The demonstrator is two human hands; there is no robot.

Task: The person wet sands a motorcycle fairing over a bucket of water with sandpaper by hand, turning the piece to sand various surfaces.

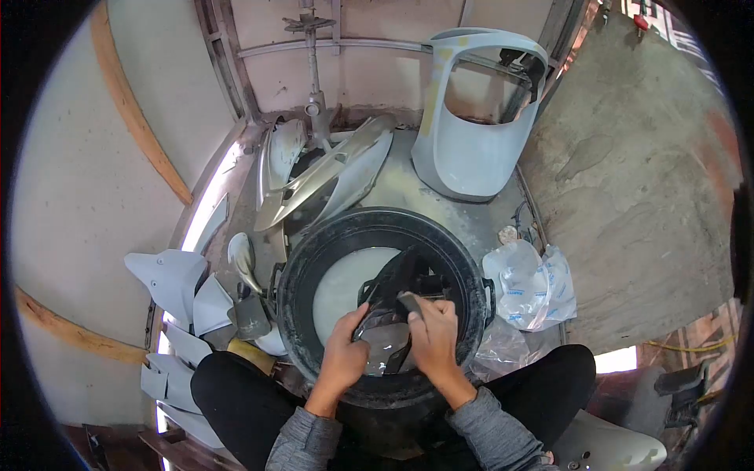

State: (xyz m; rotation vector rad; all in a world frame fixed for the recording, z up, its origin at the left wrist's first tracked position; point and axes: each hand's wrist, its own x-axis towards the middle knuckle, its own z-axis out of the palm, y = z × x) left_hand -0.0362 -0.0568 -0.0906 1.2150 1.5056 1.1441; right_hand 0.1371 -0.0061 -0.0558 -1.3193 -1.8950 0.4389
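A wide black tub [302, 251] with side handles stands between my knees, holding cloudy whitish water [338, 286]. Over the water is a dark, glossy molded part [404, 271], tilted. My left hand [343, 353] grips the near left edge of this part, thumb on top. My right hand [433, 334] is closed around a small grey pad [409, 302], pressed against or very near the part's right side. Fingertips of both hands are partly hidden beneath.
A large pale blue-grey shell [475, 169] stands at back right. Silver panels [338, 169] lean behind the tub. White panels [169, 279] lie to the left, beside a metal mirror-like piece [242, 255]. Plastic bags [530, 282] lie right; a board [628, 180] stands beyond.
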